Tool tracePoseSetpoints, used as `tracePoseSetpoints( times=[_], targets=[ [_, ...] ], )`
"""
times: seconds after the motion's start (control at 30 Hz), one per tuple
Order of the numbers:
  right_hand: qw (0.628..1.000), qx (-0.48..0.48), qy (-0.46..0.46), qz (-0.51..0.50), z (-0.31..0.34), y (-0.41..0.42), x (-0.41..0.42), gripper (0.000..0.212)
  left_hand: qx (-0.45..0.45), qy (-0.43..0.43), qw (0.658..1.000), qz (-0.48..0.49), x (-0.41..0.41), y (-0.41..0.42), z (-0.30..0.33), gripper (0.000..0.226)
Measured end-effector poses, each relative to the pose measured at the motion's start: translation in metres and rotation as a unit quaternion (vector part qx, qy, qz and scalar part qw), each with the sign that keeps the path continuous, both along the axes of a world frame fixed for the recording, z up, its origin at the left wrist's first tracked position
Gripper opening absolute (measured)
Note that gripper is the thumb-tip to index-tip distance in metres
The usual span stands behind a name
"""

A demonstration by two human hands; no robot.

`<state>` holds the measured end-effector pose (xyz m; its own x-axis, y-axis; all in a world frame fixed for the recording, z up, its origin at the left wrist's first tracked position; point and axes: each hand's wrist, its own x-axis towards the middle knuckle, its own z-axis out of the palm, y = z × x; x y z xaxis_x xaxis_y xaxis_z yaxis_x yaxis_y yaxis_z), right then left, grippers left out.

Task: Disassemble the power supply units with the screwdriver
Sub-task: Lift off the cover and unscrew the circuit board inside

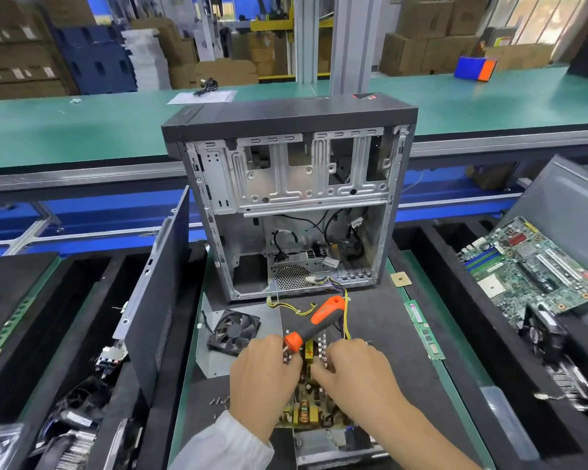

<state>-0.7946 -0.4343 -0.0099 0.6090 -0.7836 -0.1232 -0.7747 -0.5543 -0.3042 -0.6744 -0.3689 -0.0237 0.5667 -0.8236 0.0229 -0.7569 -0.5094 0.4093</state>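
Both hands work close under the camera, over the power supply board (308, 395) lying bare on the dark mat (381, 320). Left hand (263, 378), in a pale sleeve (224, 446), curls round the orange-and-black screwdriver (314, 322) near its collar, handle slanting up and away; the tip is hidden, probably set into a screw on the board. Right hand (355, 371) rests on the board's far part, fingers bent over the components, apparently steadying it; whether it pinches anything I cannot tell. Loose screws (218, 400) lie just left of the board.
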Motion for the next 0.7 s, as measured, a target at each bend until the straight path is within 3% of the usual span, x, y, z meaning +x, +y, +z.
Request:
tracePoseSetpoints(
  times=[0.13,0.27,0.37,0.43,0.47,0.57,0.7],
  targets=[
    [1.0,-0.004,-0.025,0.015,0.005,-0.003,-0.003,0.046,0.012,-0.022,1.0,-0.009,0.001,-0.005,0.002,0.027],
    [0.985,-0.014,-0.155,-0.077,0.006,-0.044,-0.025,0.05,-0.013,-0.001,1.0,0.015,0.014,-0.009,0.009,0.03],
    [0.999,-0.033,-0.021,-0.01,-0.003,-0.079,-0.043,0.018,-0.046,0.037,0.998,0.036,0.025,-0.011,0.02,0.03],
    [0.989,0.01,0.089,0.12,-0.013,-0.086,-0.039,0.033,-0.067,0.052,0.995,0.046,0.034,-0.013,0.029,0.031],
    [0.981,0.029,0.102,0.165,-0.019,-0.087,-0.033,0.037,-0.077,0.058,0.994,0.051,0.039,-0.014,0.033,0.032],
    [0.969,-0.005,0.103,0.224,-0.028,-0.082,-0.014,0.018,-0.112,0.074,0.99,0.054,0.053,-0.015,0.045,0.037],
    [0.947,-0.088,0.184,0.248,-0.038,-0.085,-0.006,0.025,-0.149,0.091,0.982,0.067,0.07,-0.012,0.053,0.046]
  ],
)
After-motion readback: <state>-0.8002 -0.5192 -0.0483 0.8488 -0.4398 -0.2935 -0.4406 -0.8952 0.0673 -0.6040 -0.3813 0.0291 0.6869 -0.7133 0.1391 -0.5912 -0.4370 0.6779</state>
